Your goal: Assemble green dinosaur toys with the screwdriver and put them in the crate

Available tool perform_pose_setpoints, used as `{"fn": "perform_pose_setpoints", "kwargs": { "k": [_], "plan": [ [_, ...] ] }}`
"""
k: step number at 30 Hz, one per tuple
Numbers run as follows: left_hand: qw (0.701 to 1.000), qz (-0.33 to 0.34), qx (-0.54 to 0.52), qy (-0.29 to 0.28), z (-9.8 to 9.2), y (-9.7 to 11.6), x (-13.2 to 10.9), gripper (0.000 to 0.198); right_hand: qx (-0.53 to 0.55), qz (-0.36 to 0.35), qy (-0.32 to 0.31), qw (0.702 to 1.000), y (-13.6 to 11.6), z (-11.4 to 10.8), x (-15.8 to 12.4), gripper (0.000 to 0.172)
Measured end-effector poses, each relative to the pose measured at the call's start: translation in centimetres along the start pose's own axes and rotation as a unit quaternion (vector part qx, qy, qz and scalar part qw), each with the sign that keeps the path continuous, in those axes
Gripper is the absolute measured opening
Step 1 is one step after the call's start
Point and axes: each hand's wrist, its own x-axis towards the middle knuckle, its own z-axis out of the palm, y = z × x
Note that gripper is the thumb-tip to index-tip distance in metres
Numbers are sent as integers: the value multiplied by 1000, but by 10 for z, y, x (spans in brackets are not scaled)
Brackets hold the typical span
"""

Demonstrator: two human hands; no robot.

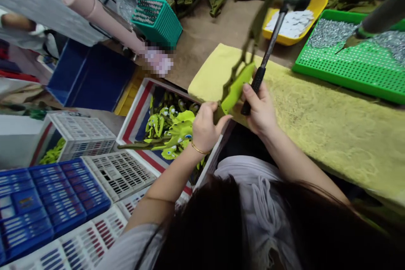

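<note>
Leaf (236,89) in left hand (205,126), hammer (268,52) in right hand (259,109)

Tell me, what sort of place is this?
Probably a small handicraft workshop: a hammer in use, a green tray of metal studs, and a box of bright green leaf-shaped pieces.
</note>
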Motion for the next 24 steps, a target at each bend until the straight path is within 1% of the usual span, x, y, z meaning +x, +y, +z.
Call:
{"fn": "perform_pose_setpoints", "kwargs": {
  "k": [2, 3, 4, 5, 6, 7, 8, 9, 10, 11, 12, 13, 14, 15, 16, 18, 20, 21, 23, 24],
  "plan": [
    [999, 29, 17, 22, 3, 8, -5, 36, 22, -12, -30, 999, -2, 11, 4, 52],
    [998, 44, 34, 29, 0, 11, -8, 34, 30, -16, -43, 999, -3, 14, 5, 49],
    [995, 67, 56, 41, -7, 13, -12, 34, 39, -18, -53, 998, -5, 16, 7, 46],
    [990, 97, 80, 69, -17, 13, -17, 37, 48, -21, -57, 997, -7, 15, 10, 44],
    [980, 127, 109, 107, -31, 13, -22, 43, 56, -23, -56, 997, -10, 13, 12, 41],
    [963, 158, 140, 168, -47, 10, -29, 50, 65, -25, -54, 996, -12, 10, 15, 39],
    [941, 162, 164, 248, -63, 7, -36, 58, 69, -28, -54, 996, -15, 7, 19, 39],
    [928, 136, 196, 285, -79, 2, -44, 68, 65, -32, -57, 996, -18, 4, 22, 39],
    [926, 97, 227, 285, -92, -3, -51, 77, 48, -38, -61, 996, -20, 2, 24, 41],
    [928, 51, 253, 267, -102, -9, -58, 84, 19, -47, -67, 996, -22, 1, 27, 45],
    [933, 9, 273, 233, -109, -14, -63, 88, -18, -58, -73, 996, -24, 1, 28, 49],
    [938, -19, 285, 197, -112, -20, -68, 87, -56, -71, -79, 993, -25, 2, 29, 54],
    [940, -32, 291, 173, -113, -24, -71, 83, -90, -84, -87, 989, -27, 4, 29, 57],
    [942, -28, 293, 162, -112, -28, -73, 77, -113, -95, -95, 984, -29, 6, 28, 59],
    [942, -19, 292, 163, -110, -31, -74, 71, -124, -105, -102, 981, -31, 9, 27, 59],
    [937, 6, 292, 193, -104, -34, -76, 64, -129, -119, -107, 979, -38, 13, 24, 59],
    [924, 21, 296, 242, -98, -36, -78, 64, -141, -125, -90, 978, -46, 15, 21, 59],
    [918, 17, 298, 262, -96, -36, -78, 64, -150, -125, -76, 978, -49, 15, 20, 59],
    [916, -27, 283, 284, -95, -38, -76, 65, -158, -114, -53, 980, -51, 14, 22, 56],
    [922, -68, 257, 283, -95, -39, -74, 66, -148, -104, -47, 982, -50, 13, 24, 53]
  ]
}}
